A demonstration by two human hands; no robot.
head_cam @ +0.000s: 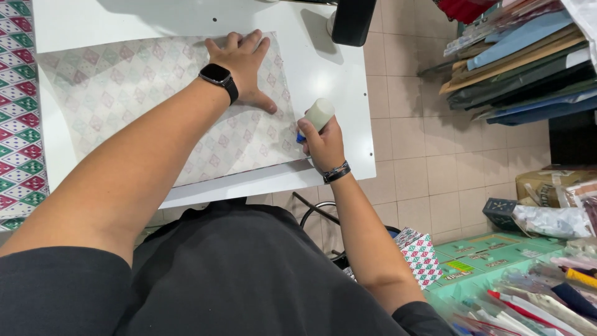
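Observation:
A sheet of pale patterned paper [118,93] with faint diamond shapes lies face down on a white table [329,81]. My left hand [244,65] presses flat on the sheet near its upper right part; a black watch sits on that wrist. My right hand [323,144] grips a white glue stick [318,115] with a blue base, held tip-down at the sheet's right edge. A dark band is on the right wrist.
A strip of bright red, green and white patterned paper [18,112] hangs at the table's left. A black object [353,22] stands at the table's far edge. Stacked coloured sheets [522,62] fill a shelf at right. Boxes and packets [497,267] crowd the tiled floor at lower right.

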